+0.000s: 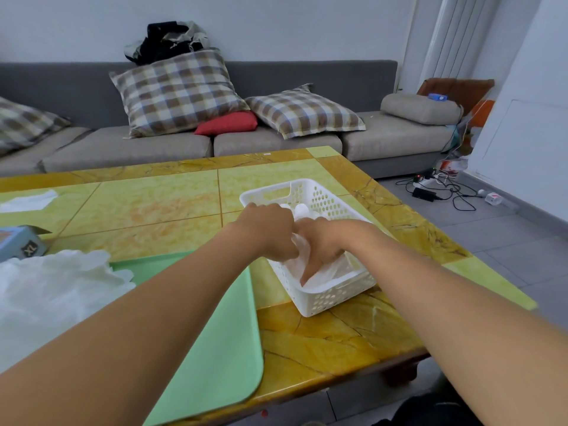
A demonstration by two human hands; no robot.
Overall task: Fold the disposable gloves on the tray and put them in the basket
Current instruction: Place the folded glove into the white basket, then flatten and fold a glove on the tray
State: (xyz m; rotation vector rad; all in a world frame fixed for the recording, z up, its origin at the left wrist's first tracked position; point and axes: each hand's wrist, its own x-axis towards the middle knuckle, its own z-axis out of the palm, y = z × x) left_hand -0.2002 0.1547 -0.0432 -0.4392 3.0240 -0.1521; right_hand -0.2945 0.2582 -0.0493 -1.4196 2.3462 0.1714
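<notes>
**Both hands pressing a folded glove into the white basket**

Yellow and green marble-patterned tiles are covering the low table (159,198) that is filling the middle of the frame, and a long grey sofa (276,142) is running along the wall behind it, carrying checked cushions (178,90), a small red cushion (229,123) and a dark heap of clothing (167,40) at upper centre.

Right of centre, a white perforated plastic basket (325,298) is sitting on the table, and both hands are reaching into it. The left hand (270,230) is hovering over the basket's far half with its fingers curled downward; they seem to be pinching the thin clear plastic of a folded disposable glove (329,272), though the fingertips are hidden. The right hand (325,244) is lying just beside it, touching it at the knuckles, with its fingers stretched out and slightly apart, pressing down on the same crumpled glove against the basket floor. More pale shapes are showing at the basket's far end, too unclear to name.

At lower left, a mint-green plastic tray (221,348) is lying just beside the basket, and a loose pile of translucent white disposable gloves (55,290) is spreading over its left part. A blue cardboard box marked XL (21,245) is standing at the left edge. Cables and a power strip (430,187) are lying on the grey floor at right.
</notes>
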